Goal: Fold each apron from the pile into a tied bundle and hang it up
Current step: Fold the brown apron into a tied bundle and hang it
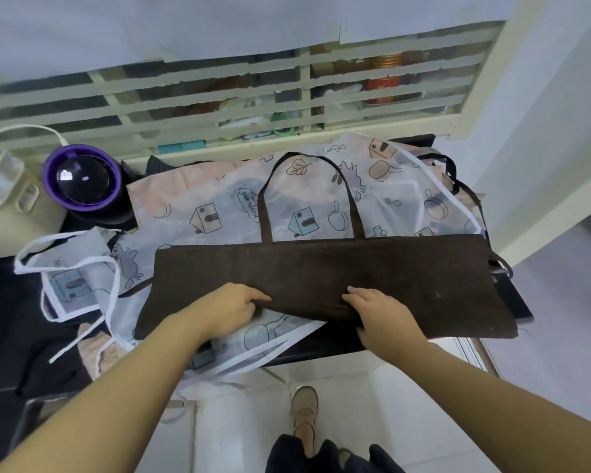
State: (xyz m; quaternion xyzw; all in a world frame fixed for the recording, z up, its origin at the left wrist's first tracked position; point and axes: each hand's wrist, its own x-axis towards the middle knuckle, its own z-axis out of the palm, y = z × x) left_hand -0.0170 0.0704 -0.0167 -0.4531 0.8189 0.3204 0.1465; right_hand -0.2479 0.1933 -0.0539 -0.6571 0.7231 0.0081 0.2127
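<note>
Purple-rimmed and glossy black on its domed top, a round appliance (81,179) stands at the far left of the dark surface (21,322), beside a cream container (11,213) with a white cord. Just right of it lies a small printed apron (72,278), its thin white ties (79,336) trailing loose toward the near edge. A pile of sheer patterned aprons (219,206), pale pink and white with outlined houses, leaves and fruit, spreads across the middle. On top of the pile rests the dark brown apron (321,274), matte and felt-like, folded into a long flat band with its neck loop (307,192) arched toward the slatted cabinet (219,97) behind. The left hand (226,308) pinches the band's near edge, fingers curled under the cloth with the thumb on top. The right hand (386,315) grips the same edge just to the right, fingers (359,295) pressed flat on the fabric and closed over the fold. Between them the edge is lifted and puckered. Below, a beige shoe (304,418) stands on white floor tiles (236,431).
</note>
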